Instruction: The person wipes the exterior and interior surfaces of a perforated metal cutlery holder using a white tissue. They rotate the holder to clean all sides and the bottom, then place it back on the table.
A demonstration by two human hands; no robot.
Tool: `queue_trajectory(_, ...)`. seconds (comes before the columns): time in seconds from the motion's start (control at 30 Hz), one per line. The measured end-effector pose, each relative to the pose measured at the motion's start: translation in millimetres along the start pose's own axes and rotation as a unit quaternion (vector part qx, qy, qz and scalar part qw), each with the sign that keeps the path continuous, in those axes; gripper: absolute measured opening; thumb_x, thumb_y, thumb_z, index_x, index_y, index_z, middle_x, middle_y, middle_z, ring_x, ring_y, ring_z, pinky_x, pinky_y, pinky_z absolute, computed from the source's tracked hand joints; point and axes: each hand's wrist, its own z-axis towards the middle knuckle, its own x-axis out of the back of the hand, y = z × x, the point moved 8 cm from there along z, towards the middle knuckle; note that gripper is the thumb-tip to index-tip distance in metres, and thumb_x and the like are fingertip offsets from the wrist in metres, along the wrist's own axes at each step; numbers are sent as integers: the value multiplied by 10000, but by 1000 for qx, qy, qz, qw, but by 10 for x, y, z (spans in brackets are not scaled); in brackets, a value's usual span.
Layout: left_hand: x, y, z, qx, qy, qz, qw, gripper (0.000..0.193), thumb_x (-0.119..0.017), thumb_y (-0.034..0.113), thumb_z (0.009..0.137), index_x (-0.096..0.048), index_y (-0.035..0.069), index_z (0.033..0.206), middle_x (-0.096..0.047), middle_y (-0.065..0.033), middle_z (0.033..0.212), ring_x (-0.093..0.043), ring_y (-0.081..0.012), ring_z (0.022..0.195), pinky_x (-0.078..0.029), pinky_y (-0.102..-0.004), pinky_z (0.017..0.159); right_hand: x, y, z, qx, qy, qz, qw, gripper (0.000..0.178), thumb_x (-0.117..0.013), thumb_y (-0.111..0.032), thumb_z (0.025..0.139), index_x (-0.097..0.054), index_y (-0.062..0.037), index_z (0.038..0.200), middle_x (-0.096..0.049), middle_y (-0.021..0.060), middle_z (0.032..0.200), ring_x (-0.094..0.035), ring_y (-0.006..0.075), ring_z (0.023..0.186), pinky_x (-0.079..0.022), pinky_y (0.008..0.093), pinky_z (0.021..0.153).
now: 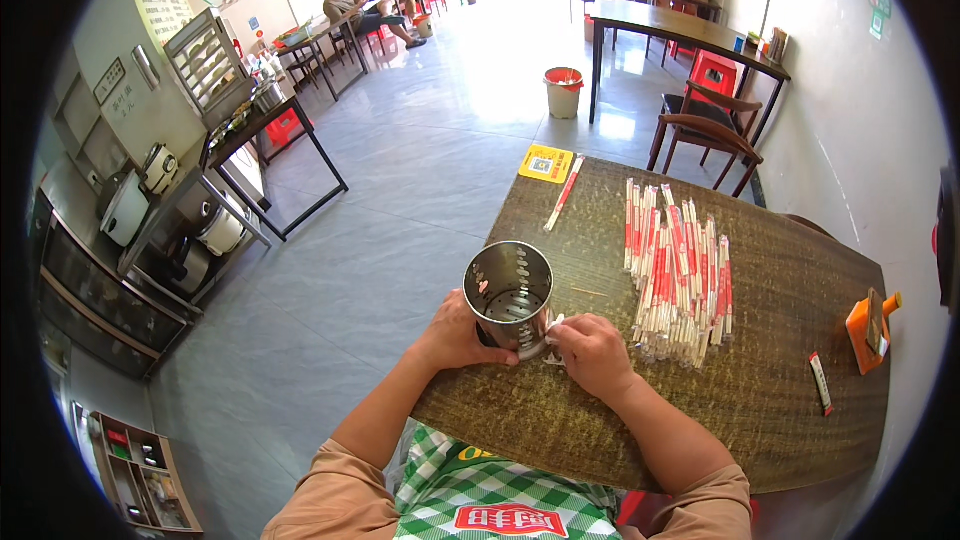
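A perforated metal utensil holder (pixel 510 310) stands at the table's near left edge, tilted slightly, its open top facing me. My left hand (pixel 450 334) grips its lower left side, thumb along the base. Pressed against the lower right side is a crumpled white tissue (pixel 553 323), pinched in the fingers of my right hand (pixel 592 355). Inside the holder I see only its holed walls and bottom. To the right lies a heap of wrapped chopsticks (pixel 680 275) with red and white sleeves. One more wrapped pair (pixel 566 193) lies apart, near the far left corner.
A yellow card (pixel 546 164) lies at the table's far corner. On the right are an orange container (pixel 866 335) and a small packet (pixel 820 383). Beyond the table stand a wooden chair (pixel 710 130) and a bin (pixel 563 95). Two people sit far off.
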Motion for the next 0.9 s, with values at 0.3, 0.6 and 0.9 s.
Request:
queue_trajectory(0.3, 0, -21, -8, -12, 16, 0, 1000, 1039, -1038, 580, 575, -647, 92, 1404, -701, -147, 1363, -633, -380, 1292, -445, -505, 1129, -29, -47, 19, -4, -28, 4, 1000, 164, -719, -55, 895, -765, -94, 1047, -760, 83, 997, -749, 313, 930, -597, 459, 836)
queue_trajectory(0.6, -60, -41, -10, 5, -46, 32, 998, 1094, -1044, 556, 598, -617, 84, 1488, -616, -170, 1510, -544, -405, 1427, -401, -504, 1228, -79, -162, -19, 23, -35, 37, 998, 202, -724, -57, 885, -763, -94, 1080, -761, 79, 1018, -742, 305, 957, -590, 455, 841)
queue_trajectory(0.9, -107, -172, -48, -65, -38, 52, 996, 1054, -980, 555, 690, -541, 72, 1517, -578, -201, 1513, -506, -417, 1423, -387, -528, 1173, 8, 20, 32, -29, -6, 26, 999, 193, -749, 21, 866, -758, -77, 1032, -762, 121, 975, -744, 339, 923, -590, 464, 829)
